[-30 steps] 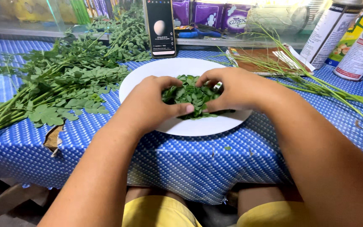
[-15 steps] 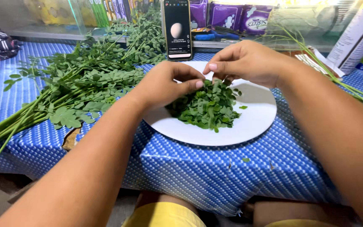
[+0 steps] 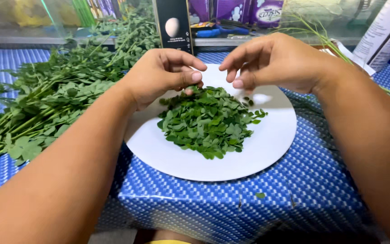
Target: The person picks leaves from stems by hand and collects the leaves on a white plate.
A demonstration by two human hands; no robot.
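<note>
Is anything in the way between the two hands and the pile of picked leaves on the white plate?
Nothing visible. The left hand and right hand hover directly above the leaf pile on the white plate, open air below them. The leafy stems lie off to the left, the phone behind.

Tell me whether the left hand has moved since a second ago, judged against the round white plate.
Yes. The left hand has lifted off the pile of small green leaves toward the round white plate's far rim.
</note>
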